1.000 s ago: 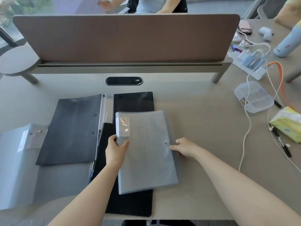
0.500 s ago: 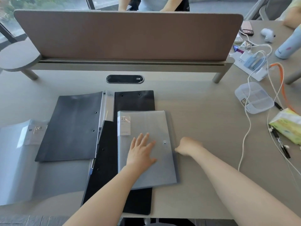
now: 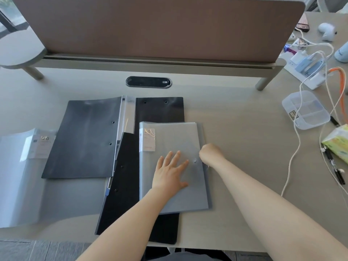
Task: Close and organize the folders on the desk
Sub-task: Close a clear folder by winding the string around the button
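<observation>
A translucent grey folder (image 3: pixel 169 136) with a snap button lies closed on top of a black folder (image 3: pixel 160 110) in the middle of the desk. My left hand (image 3: pixel 172 171) rests flat on its cover, fingers spread. My right hand (image 3: pixel 211 152) is curled into a fist at the folder's right edge, beside the snap; whether it pinches the flap is hidden. An open black folder (image 3: pixel 84 138) with a clear spine lies to the left, and a black clip folder (image 3: pixel 122 185) leans between them. A clear folder (image 3: pixel 17 176) lies open at the far left.
A brown divider screen (image 3: pixel 150 25) on metal legs closes off the back. At the right are a clear compartment box (image 3: pixel 305 112), white and orange cables (image 3: pixel 293 157), a power strip (image 3: pixel 308 72), a tissue pack (image 3: pixel 339 142) and pens (image 3: pixel 335 166). The desk's front edge is close below my arms.
My left hand let go of the grey folder's left edge and now lies flat on its cover. The folder settled flat on the black one. My right hand stays at the right edge.
</observation>
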### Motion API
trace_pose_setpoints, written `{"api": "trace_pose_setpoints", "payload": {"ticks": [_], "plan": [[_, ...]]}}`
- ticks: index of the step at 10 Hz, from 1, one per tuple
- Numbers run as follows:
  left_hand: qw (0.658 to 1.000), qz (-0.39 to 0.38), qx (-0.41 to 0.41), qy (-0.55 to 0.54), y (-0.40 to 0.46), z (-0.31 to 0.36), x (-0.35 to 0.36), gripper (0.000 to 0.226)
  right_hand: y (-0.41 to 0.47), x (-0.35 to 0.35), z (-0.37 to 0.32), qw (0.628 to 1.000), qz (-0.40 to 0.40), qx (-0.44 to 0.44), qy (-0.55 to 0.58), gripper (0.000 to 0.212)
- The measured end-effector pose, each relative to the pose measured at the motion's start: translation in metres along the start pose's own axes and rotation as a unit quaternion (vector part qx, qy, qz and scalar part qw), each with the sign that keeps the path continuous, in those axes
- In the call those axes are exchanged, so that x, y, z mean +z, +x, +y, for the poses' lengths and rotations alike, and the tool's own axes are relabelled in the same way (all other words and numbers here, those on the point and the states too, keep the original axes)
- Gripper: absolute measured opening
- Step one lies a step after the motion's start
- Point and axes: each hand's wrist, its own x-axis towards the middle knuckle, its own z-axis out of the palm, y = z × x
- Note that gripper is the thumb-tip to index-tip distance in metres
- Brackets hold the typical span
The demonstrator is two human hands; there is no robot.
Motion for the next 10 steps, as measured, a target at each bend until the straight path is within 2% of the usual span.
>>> {"api": "trace_pose_setpoints", "payload": {"ticks": [1,2,4,7,8,10], "plan": [[1.000,0.005,0.002,-0.007,0.002,-0.002,0.003,0.079,0.000,0.009,-0.010,0.997,0.026,-0.063,-0.035,0.021],[1.000,0.011,-0.007,-0.014,0.002,-0.004,0.006,0.089,-0.003,0.021,-0.014,0.991,0.007,-0.122,-0.063,0.025],[1.000,0.012,-0.010,-0.017,0.003,-0.005,0.008,0.093,-0.013,0.026,-0.006,0.972,-0.036,-0.181,-0.146,0.026],[1.000,0.011,-0.009,-0.010,0.003,-0.006,0.008,0.098,-0.027,0.015,0.026,0.983,-0.066,-0.113,-0.132,0.031],[1.000,0.011,-0.008,-0.008,0.002,-0.006,0.008,0.097,-0.022,0.006,0.036,0.991,-0.063,-0.068,-0.096,0.020],[1.000,0.004,-0.010,-0.011,0.003,-0.006,0.008,0.096,-0.010,-0.006,0.030,0.996,-0.023,-0.054,-0.074,0.022]]}}
